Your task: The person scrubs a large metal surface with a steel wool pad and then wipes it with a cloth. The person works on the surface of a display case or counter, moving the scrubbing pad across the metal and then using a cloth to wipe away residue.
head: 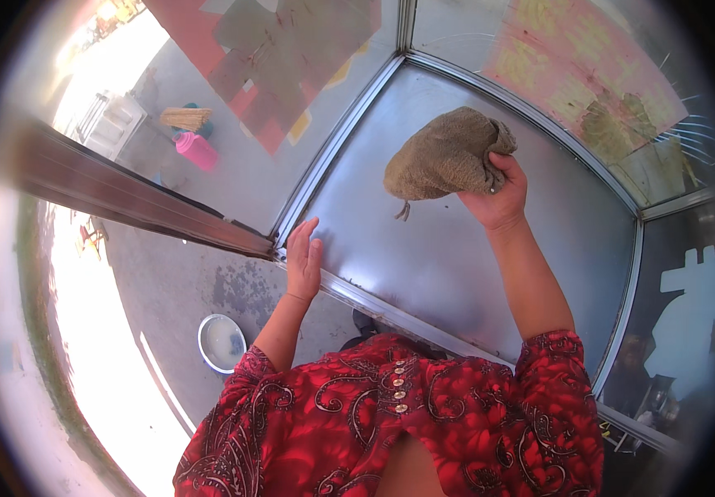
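My right hand (501,189) grips a bunched brown terry cloth (447,155) by its right end. The cloth is above a smooth, shiny metal surface (556,236) framed by metal rails and glass panels. Near the surface's front left corner is my left hand (306,261), its fingers apart and nothing in it. Whether that hand touches the metal rail (388,304) cannot be told.
A glass panel with faded red and grey stickers (270,56) stands at the left, and another sticker-covered pane (587,81) at the back right. A brown door frame edge (146,192) juts left. On the floor are a basin of cloudy water (222,343) and a pink bottle (197,151).
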A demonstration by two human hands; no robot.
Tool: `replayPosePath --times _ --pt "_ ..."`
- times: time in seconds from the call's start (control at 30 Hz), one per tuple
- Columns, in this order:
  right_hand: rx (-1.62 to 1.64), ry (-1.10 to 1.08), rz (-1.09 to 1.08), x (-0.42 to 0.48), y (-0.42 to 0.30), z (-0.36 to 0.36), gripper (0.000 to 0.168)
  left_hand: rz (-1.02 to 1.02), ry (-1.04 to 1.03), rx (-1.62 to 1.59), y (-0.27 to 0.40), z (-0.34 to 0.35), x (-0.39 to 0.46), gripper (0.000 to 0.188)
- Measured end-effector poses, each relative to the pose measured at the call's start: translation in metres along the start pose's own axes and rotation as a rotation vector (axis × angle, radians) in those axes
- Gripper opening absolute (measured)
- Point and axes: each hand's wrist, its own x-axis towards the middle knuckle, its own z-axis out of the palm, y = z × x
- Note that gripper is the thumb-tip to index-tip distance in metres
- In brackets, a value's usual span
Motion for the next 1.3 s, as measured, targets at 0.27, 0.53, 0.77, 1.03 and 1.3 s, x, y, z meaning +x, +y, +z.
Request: replayPosePath --times 0.27,0.53,0.77,1.03,1.3 --pt "0.009 -0.161 -0.001 -0.091 0.005 0.032 0.053 -0.333 -0.604 -1.453 0.161 0.029 0.017 0.069" --pt "-0.238 -0.092 -0.147 -0.18 -0.027 0.024 0.055 -0.174 -0.29 -1.407 0.229 0.028 0.011 0.052" --pt "-0.181 -0.061 0.137 -0.229 -0.036 0.007 0.078 -0.274 -0.623 -1.297 0.294 0.037 0.019 0.055" --pt "-0.907 0.078 -0.272 -0.24 -0.046 0.03 0.044 0.172 -0.722 -0.713 0.331 0.026 0.049 0.058" --pt "-1.574 0.205 -0.559 -0.241 -0.114 0.091 0.021 0.022 -0.607 -0.811 0.348 0.023 0.072 0.047"
